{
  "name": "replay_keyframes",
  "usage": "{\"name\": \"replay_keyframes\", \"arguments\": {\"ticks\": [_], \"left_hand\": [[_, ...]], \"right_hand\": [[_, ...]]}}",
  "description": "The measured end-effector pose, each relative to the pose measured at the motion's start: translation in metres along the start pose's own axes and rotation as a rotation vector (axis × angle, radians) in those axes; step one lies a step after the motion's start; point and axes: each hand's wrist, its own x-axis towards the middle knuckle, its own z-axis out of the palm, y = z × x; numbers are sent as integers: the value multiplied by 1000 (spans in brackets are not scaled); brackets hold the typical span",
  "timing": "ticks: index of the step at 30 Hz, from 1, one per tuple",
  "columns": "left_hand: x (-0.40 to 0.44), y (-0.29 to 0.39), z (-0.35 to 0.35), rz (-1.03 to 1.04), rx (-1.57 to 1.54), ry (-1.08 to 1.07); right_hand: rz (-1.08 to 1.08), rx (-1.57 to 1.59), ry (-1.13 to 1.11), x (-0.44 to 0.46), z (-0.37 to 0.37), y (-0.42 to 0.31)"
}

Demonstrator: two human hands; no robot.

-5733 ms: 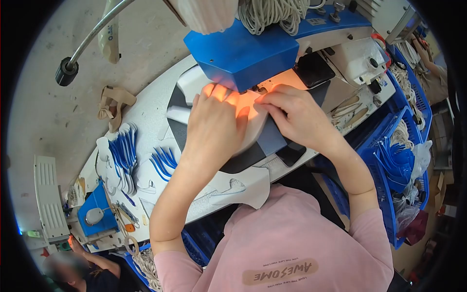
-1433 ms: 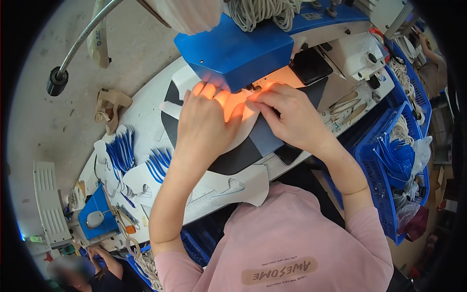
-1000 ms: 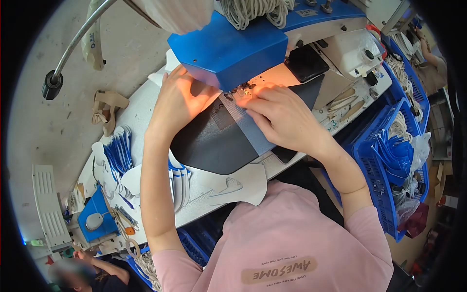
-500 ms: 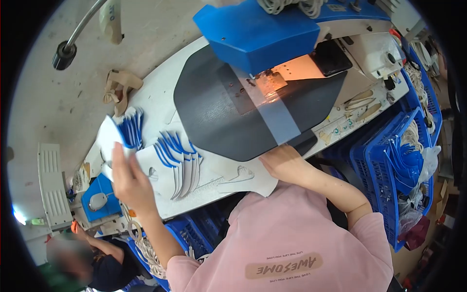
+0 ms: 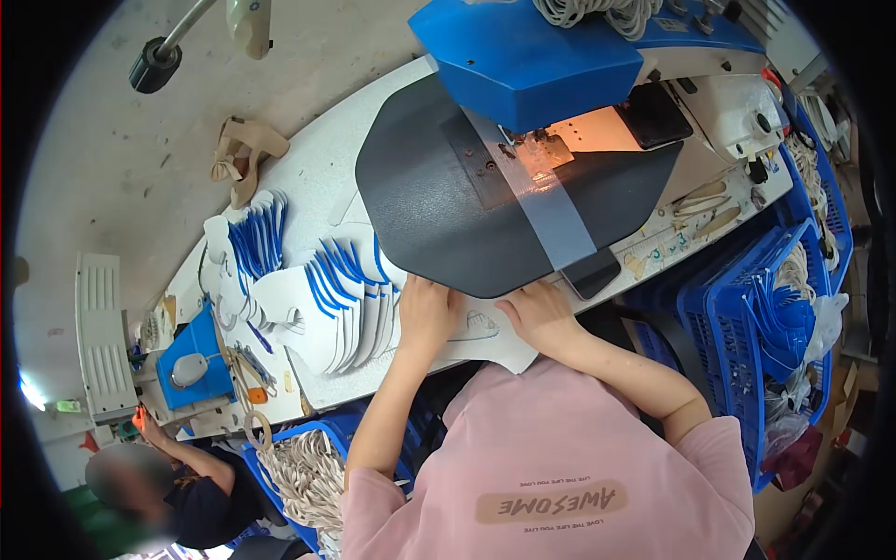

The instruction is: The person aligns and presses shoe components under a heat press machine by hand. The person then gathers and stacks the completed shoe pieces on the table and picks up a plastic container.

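Note:
My left hand [image 5: 427, 319] is at the front edge of a black, many-sided board [image 5: 411, 187]; its fingertips are hidden at or under that edge. Close by on the right, my right hand [image 5: 539, 320] reaches the same edge, thumb showing and other fingers hidden. Whether either hand holds anything does not show. Left of my left hand, white cut pieces with blue edges [image 5: 350, 308] lie fanned out. Another fanned row of blue-edged pieces [image 5: 257, 238] lies farther left. Above the board stands a blue sewing machine head [image 5: 527, 70], its lamp lighting the needle area.
A black phone [image 5: 653, 117] lies right of the machine head. Blue crates [image 5: 695, 308] stand at the right; another crate with pale cords [image 5: 303, 476] is below left. A beige sandal [image 5: 245, 154] stands at the far edge. Another person [image 5: 201, 485] sits at lower left.
My left hand has let go of a white blue-edged piece at the left and moved right to the board's front edge. My right hand stays near that edge; the view has shifted slightly.

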Motion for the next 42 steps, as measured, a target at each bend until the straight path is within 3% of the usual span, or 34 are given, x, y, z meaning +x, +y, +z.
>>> {"name": "replay_keyframes", "arguments": {"ticks": [6, 9, 10, 13, 15, 17, 18, 21, 22, 24, 25, 27, 28, 30, 31, 33, 34, 36, 42], "left_hand": [[-4, 0, -10, -11, -38, -49], [2, -1, -43, -177, -699, -521], [2, -8, -47, -177, -700, -521], [2, -35, -52, -125, -1118, -764], [0, -38, -48, -240, -1118, -787], [3, -39, -44, -463, -1116, -839], [5, -36, -42, -457, -1116, -842], [7, -22, -34, 94, -660, -770], [10, -15, -46, 103, -658, -769], [24, 11, -97, 85, -402, -1051], [35, 24, -120, 94, -400, -1048], [55, 45, -157, 142, -564, -1476], [58, 49, -167, 148, -568, -1471], [61, 53, -178, 328, -1051, -941], [64, 62, -171, 331, -1050, -940], [79, 96, -144, 366, -454, -91], [86, 105, -132, 368, -455, -88], [97, 114, -109, 366, -108, 148], [98, 121, -94, 254, -33, 88]], "right_hand": [[3, 57, 115, -3, 12, 4], [-43, 83, 151, -4, 9, 7], [-84, 105, 160, -4, 7, 7], [-234, 197, 132, -4, -10, -3], [-443, 333, 60, -4, -35, -16], [-475, 360, 94, -3, -79, -39], [-505, 389, 125, -4, -104, -51], [-434, 82, 379, 15, -165, -56], [-372, -1, 446, 25, -173, -51], [-285, -54, 441, 45, -172, -32], [-196, -101, 429, 50, -171, -26], [-179, -105, 401, 53, -173, -26], [-162, -99, 366, 54, -174, -26], [-145, -94, 331, 56, -175, -25], [-142, -94, 290, 57, -177, -24], [-136, -96, 207, 60, -179, -22], [-137, -100, 208, 61, -179, -21], [-147, -92, 211, 63, -178, -19], [-167, -18, 213, 70, -178, -10]]}}
